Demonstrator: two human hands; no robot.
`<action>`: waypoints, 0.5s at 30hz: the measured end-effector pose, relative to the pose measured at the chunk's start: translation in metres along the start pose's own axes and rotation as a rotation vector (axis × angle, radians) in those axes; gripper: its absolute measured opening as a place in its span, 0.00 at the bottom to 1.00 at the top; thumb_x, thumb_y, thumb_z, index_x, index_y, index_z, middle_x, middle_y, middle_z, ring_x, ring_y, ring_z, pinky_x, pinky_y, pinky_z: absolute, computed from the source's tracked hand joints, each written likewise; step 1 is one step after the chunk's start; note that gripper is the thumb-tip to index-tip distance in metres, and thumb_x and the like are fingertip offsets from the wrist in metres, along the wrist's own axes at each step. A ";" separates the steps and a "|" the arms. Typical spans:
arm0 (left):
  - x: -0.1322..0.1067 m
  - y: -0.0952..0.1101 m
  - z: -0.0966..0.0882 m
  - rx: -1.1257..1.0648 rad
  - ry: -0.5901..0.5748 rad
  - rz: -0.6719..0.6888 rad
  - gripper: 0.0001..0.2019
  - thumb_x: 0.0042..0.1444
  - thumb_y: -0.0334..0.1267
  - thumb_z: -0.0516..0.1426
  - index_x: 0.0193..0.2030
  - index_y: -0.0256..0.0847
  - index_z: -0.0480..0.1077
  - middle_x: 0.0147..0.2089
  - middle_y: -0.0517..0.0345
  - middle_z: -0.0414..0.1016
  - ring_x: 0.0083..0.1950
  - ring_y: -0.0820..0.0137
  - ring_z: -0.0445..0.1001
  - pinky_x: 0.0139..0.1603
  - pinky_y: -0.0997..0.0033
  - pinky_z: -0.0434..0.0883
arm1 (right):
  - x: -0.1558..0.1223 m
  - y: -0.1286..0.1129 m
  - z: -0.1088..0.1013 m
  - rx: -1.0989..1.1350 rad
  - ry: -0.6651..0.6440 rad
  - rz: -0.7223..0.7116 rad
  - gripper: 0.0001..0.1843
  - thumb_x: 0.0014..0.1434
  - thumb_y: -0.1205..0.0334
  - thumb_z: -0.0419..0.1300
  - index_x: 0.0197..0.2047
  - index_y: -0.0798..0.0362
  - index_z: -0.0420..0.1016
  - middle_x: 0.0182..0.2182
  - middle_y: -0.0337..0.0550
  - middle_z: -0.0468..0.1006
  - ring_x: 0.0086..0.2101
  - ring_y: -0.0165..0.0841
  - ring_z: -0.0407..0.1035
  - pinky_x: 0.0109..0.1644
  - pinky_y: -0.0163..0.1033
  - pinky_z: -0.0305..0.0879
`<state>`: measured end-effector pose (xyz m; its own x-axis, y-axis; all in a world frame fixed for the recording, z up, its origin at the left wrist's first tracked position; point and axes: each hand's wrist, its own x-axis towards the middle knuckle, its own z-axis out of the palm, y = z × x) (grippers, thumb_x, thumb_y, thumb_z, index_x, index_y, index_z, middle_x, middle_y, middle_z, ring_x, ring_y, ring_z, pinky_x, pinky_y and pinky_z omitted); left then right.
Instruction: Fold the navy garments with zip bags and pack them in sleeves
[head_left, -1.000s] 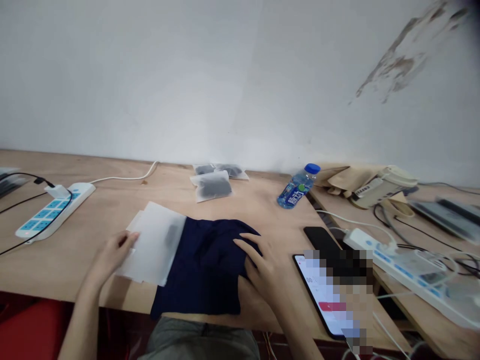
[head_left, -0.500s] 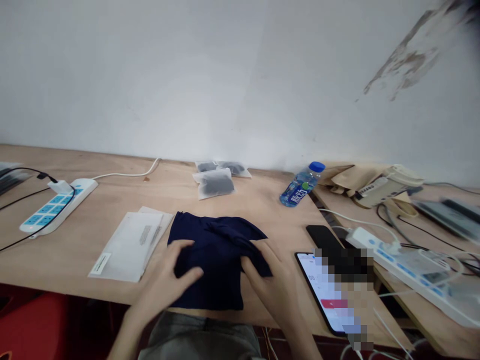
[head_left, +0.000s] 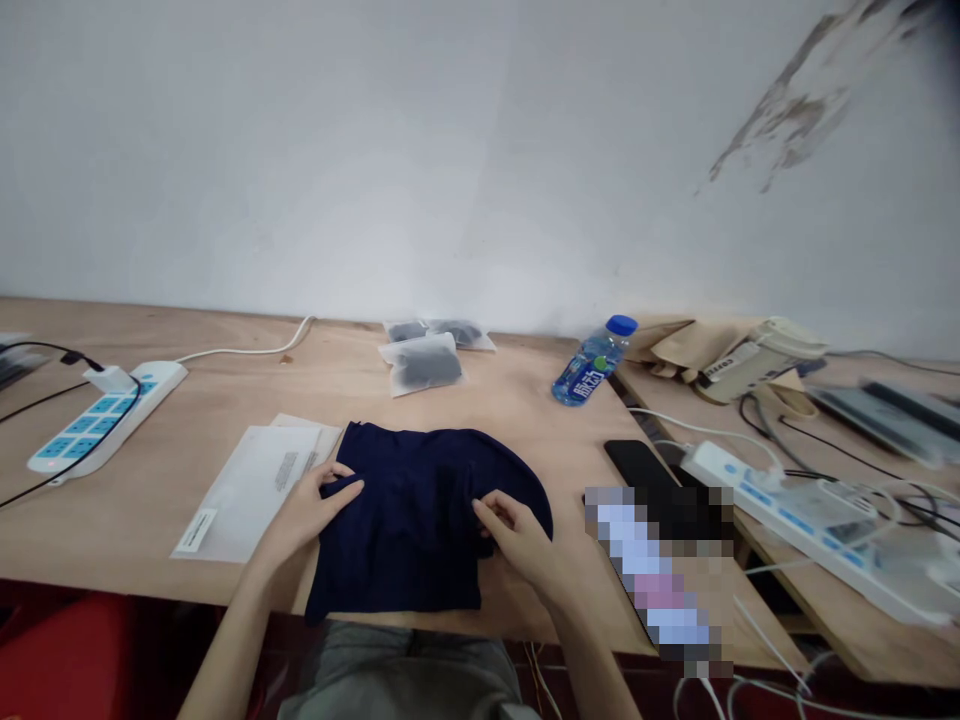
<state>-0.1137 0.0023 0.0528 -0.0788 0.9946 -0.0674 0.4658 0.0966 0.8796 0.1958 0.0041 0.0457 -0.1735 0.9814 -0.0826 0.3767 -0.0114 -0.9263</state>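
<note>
A dark navy cloth piece (head_left: 405, 520), shaped like a hood with a rounded right end, lies spread on the near side of the table. My left hand (head_left: 315, 505) pinches its left edge between thumb and fingers. On the right, my right hand (head_left: 517, 535) has its fingers closed on a fold of the same cloth near the inner corner. Left of the cloth are frosted plastic bags (head_left: 251, 485) with a small white label, partly behind my left hand.
Several frosted packets (head_left: 424, 365) with dark contents lie near the wall. A blue-capped bottle (head_left: 592, 365) leans at back right. A black phone (head_left: 630, 465) and a pixelated phone (head_left: 649, 580) lie right. Power strips (head_left: 105, 420) and cables flank the table; a cup (head_left: 757, 360) stands beyond.
The bunched upper right part of the cloth now lies flatter, its rounded end spread out. My left hand has moved left to the edge and closed on it; my right hand has shifted slightly left.
</note>
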 end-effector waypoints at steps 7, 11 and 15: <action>-0.010 -0.007 -0.013 -0.002 -0.127 0.001 0.25 0.48 0.50 0.64 0.54 0.48 0.70 0.53 0.51 0.76 0.57 0.57 0.73 0.56 0.55 0.71 | 0.001 -0.006 0.020 -0.387 0.383 -0.042 0.22 0.55 0.46 0.60 0.47 0.54 0.69 0.34 0.46 0.78 0.30 0.39 0.74 0.32 0.41 0.68; -0.020 -0.014 -0.025 0.002 -0.180 0.032 0.31 0.46 0.46 0.65 0.59 0.49 0.66 0.59 0.49 0.73 0.60 0.55 0.71 0.54 0.55 0.74 | 0.001 -0.006 0.015 -0.538 0.355 -0.130 0.19 0.56 0.64 0.56 0.51 0.54 0.68 0.31 0.46 0.80 0.30 0.41 0.76 0.32 0.41 0.69; -0.016 -0.020 -0.038 -0.124 -0.137 -0.031 0.32 0.49 0.48 0.63 0.61 0.46 0.61 0.54 0.49 0.76 0.54 0.58 0.77 0.50 0.56 0.76 | -0.007 -0.001 -0.017 -0.497 0.462 -0.215 0.20 0.57 0.61 0.56 0.54 0.51 0.67 0.35 0.46 0.80 0.34 0.42 0.77 0.35 0.44 0.72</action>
<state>-0.1553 -0.0169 0.0546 0.0335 0.9880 -0.1511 0.3522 0.1298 0.9269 0.2125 0.0005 0.0537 0.0714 0.9341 0.3499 0.7670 0.1729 -0.6179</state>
